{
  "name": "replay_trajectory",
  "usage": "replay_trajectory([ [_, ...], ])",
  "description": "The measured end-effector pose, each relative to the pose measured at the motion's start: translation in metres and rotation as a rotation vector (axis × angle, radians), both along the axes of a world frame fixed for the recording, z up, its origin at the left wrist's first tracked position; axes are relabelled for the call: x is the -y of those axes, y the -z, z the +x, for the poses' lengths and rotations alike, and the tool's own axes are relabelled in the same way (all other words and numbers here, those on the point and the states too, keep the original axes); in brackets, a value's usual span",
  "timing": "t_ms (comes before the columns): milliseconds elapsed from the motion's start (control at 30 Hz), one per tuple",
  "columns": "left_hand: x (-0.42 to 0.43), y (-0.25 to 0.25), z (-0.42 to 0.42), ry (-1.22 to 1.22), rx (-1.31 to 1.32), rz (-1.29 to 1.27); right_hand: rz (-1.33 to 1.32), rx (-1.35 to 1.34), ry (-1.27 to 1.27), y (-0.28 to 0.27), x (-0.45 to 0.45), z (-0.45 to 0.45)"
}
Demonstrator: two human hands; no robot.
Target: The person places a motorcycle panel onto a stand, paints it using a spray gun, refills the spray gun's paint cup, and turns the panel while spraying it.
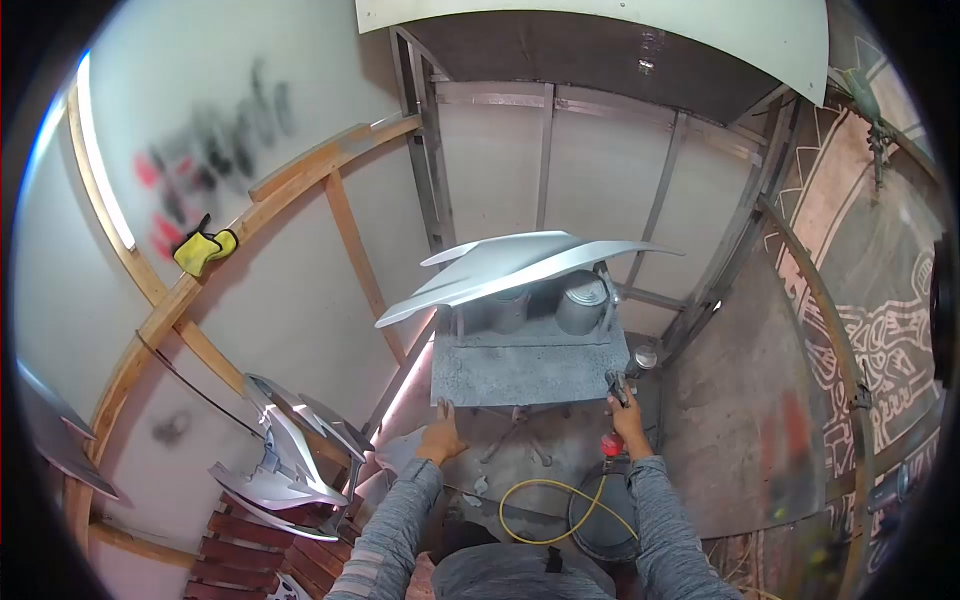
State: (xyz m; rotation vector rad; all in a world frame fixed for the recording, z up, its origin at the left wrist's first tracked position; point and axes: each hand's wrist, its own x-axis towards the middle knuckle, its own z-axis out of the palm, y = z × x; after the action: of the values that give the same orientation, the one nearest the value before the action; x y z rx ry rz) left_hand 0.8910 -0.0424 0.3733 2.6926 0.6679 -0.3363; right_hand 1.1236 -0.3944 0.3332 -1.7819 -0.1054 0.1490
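My left hand (441, 436) is near the front left edge of a grey-spattered work stand (530, 375), fingers apart and holding nothing. In my right hand (628, 420), by the stand's front right corner, is a small spray gun (617, 386) with a red part (612, 446) and a yellow hose (545, 542) below it. A silver-grey curved panel (520, 268) rests over the stand, raised above its top. Beneath the panel stand two grey cans, one at the right (582, 303) and one partly hidden at the left (508, 311).
A small jar (644, 357) stands right of the stand, and a dark bucket (603, 515) is below. Silver fairings (290, 460) hang at the left, near red slats (235, 555). Yellow gloves (205, 250) lie on a wooden beam (300, 178). Another spray gun (878, 145) hangs upper right.
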Motion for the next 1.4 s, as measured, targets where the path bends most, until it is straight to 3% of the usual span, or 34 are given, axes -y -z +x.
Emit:
replay_trajectory([
  [467,-0.008,0.002,0.003,0.018,-0.005,0.046,0.001,-0.001,-0.016,-0.012,-0.006,-0.013],
  [667,-0.017,-0.026,0.008,0.076,-0.067,0.103,-0.052,-0.023,0.005,-0.013,-0.01,-0.028],
  [967,-0.055,-0.002,0.031,0.083,-0.11,0.197,-0.075,-0.036,-0.018,-0.042,-0.026,-0.061],
  [1033,-0.046,-0.014,0.033,0.104,0.015,0.102,-0.094,-0.094,-0.051,-0.046,-0.029,-0.07],
  [1167,0.003,-0.041,0.044,0.225,0.008,0.152,-0.183,-0.016,-0.106,-0.014,-0.04,-0.078],
  [1233,0.021,-0.023,0.05,0.254,0.14,-0.05,-0.154,0.003,-0.132,-0.029,-0.046,-0.099],
  [1400,0.073,-0.01,0.05,0.438,0.164,-0.099,-0.052,-0.064,-0.269,-0.044,-0.053,-0.135],
])
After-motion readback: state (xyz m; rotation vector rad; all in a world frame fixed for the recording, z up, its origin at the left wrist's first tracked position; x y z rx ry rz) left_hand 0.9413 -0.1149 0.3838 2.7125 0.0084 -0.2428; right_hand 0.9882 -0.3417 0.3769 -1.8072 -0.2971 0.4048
